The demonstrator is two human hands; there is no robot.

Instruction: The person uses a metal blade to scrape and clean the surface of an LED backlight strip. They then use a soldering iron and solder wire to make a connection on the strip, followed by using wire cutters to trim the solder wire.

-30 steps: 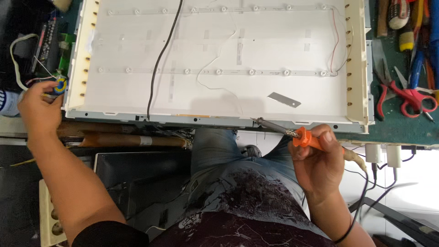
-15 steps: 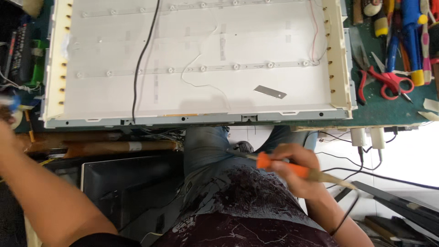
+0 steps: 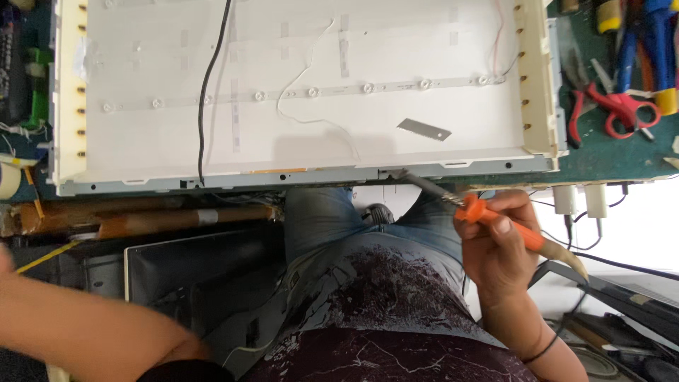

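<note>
Where the left hand earlier showed, only forearm; right hand [image 3: 498, 244] clasped round orange soldering iron [image 3: 488, 216], lower than before.

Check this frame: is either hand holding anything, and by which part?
The right hand grips a soldering iron by its orange handle. The left hand is out of view.

Dark flat screen [image 3: 191, 272] leaning below the bench edge

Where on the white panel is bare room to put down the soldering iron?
Free: the panel between black cable and white wire, below the LED strip. Crowded: the mat at right, with scissors and pliers.
</note>
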